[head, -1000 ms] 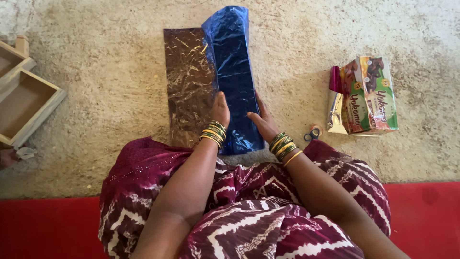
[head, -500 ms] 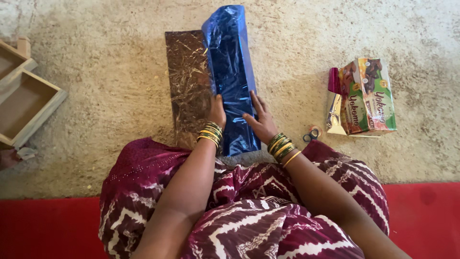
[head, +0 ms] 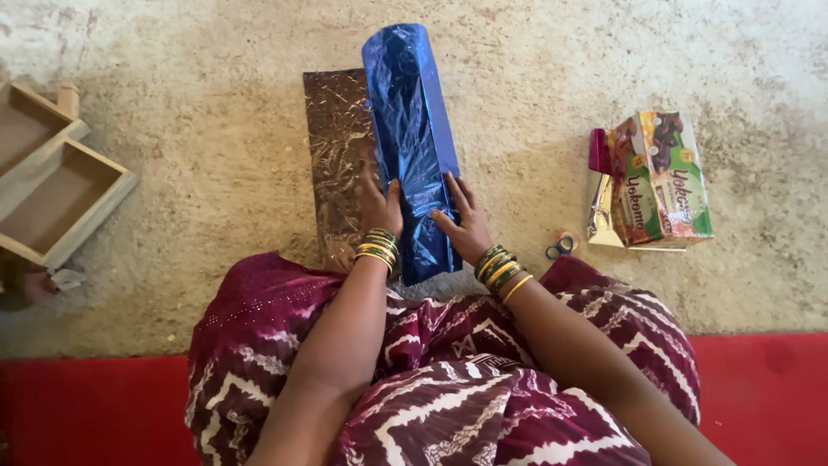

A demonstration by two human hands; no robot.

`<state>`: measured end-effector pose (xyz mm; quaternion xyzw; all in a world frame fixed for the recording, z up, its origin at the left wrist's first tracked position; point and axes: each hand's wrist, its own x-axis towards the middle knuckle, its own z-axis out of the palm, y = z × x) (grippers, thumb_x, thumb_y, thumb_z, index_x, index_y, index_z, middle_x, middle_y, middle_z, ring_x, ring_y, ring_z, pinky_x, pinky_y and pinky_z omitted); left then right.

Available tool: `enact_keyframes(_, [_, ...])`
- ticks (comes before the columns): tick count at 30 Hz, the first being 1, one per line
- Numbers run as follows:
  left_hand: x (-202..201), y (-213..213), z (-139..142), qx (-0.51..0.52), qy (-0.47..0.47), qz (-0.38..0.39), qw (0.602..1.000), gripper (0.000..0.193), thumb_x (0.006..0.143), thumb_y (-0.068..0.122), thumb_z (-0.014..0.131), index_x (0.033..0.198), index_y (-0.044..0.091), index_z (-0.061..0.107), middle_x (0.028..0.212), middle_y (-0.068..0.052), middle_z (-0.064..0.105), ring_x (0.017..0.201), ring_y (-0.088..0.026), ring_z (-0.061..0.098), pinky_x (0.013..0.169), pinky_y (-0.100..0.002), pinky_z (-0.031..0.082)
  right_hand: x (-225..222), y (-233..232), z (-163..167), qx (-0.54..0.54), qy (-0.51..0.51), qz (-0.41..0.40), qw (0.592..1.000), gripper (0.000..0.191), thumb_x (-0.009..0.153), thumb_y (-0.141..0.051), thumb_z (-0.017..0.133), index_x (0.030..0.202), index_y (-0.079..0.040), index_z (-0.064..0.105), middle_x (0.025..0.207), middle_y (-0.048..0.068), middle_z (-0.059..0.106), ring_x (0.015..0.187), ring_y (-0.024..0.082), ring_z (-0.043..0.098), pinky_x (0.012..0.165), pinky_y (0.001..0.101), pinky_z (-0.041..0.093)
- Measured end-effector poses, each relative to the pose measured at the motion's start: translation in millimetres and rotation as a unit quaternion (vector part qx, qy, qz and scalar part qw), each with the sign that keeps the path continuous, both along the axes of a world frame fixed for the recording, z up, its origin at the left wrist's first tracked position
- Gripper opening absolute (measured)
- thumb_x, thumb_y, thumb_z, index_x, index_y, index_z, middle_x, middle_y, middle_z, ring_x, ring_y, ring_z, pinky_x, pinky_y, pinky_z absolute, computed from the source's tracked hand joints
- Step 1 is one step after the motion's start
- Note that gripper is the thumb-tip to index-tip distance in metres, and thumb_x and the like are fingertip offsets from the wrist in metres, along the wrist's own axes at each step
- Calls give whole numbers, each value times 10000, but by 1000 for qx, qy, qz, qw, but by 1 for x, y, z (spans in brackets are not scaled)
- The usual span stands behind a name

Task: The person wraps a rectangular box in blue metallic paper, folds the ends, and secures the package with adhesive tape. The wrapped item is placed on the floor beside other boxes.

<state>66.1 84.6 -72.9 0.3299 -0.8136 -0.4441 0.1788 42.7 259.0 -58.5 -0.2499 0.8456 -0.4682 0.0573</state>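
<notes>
Our left hand [head: 379, 205] lies flat and open against the left side of a long box wrapped in crinkled shiny blue foil [head: 412, 142], fingers spread and pressing on the wrap rather than closing round anything. Our right hand [head: 464, 222] does the same on the right side, palm down, fingers fanned along the near end of the box. Stacks of green and gold bangles [head: 377, 248] sit on both wrists.

The blue wrapped box lies lengthwise on the floor, running from just in front of our lap away to the far side. Under it, and showing along its left edge, lies a flat sheet of brownish metallic foil [head: 335, 147], touching the box.

As far as we can judge, the blue foil already covers the top and both long sides; the far end looks folded over, while the near end under our hands seems loose and not yet fastened. No tape is visible on the wrap.

Further right, well apart from the box, stand colourful printed cardboard cartons [head: 660, 177], and near them a small pair of scissors [head: 561, 247] rests on the rough beige floor [head: 216, 173]. At the far left lie open wooden trays [head: 52, 185]. Our maroon patterned dress [head: 448, 380] fills the near edge, over a red mat [head: 86, 406].
</notes>
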Motion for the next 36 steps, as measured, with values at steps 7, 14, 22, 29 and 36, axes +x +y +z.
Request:
enact_keyframes(7, [-5,-5,-18,144,111,-69,981,530,1045,436,510,1396,45,584,1312,-244,690,1219,-360,653,1047,-400,469,7,-6,-5,-9,18,-36,999,793,912,-343,748,1601,-207,379,1606,265,368,1492,407,380,1201,450,351])
enact_keyframes(14, [-6,-5,-18,163,167,-91,968,497,1046,346,512,1333,-44,625,1285,-240,685,1186,-356,642,1048,-400,453,12,-4,-9,-7,-6,-38,999,791,915,-337,743,1599,-204,367,1616,267,332,1475,416,393,1178,450,374])
enact_keyframes(22, [-11,-8,-18,234,198,1,952,613,940,251,713,1433,14,437,1369,-254,602,1247,-349,570,1068,-413,398,18,-9,-9,41,14,-59,997,809,906,-371,738,1602,-219,354,1613,240,345,1447,440,413,1157,471,389])
enact_keyframes(29, [0,-9,7,-31,-57,105,992,513,765,302,876,1156,73,636,1142,-204,632,1091,-388,611,928,-487,482,22,-15,-16,73,48,-76,993,806,904,-407,732,1598,-234,360,1616,236,339,1432,461,393,1159,513,364])
enact_keyframes(36, [-3,-7,0,6,-17,26,999,332,946,402,648,1062,103,734,1151,-152,665,1066,-355,674,942,-461,527,25,-17,-16,86,52,-80,992,803,916,-403,713,1607,-236,341,1622,245,321,1437,475,376,1170,530,332])
